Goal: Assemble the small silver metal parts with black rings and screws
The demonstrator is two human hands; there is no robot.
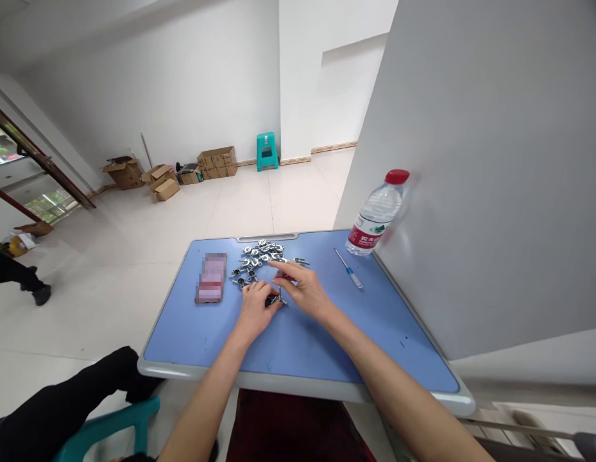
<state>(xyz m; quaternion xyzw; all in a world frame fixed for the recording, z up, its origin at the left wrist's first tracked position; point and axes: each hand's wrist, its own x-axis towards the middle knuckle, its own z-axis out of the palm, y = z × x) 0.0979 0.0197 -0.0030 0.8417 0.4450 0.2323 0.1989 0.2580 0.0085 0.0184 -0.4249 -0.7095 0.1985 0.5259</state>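
My left hand (256, 307) rests on the blue tabletop, its fingers closed around a small metal part (280, 299) with a silvery arm sticking out; the rest of that part is hidden by the fingers. Just above it, my right hand (301, 287) is pinched, thumb toward fingers, over a thin upright shaft that meets the part. What the right fingertips grip is mostly covered and too small to name. Beyond both hands lies a loose pile of similar silvery metal parts (263, 251), some with dark round centres.
A phone (212, 278) lies left of the pile. To the right are a screwdriver (348, 269) with a blue-and-clear handle and a red-capped water bottle (377, 215) beside the grey panel (494, 179). Cardboard boxes (217, 163) and a teal stool (267, 151) stand by the wall. A person's leg (71, 401) shows at left.
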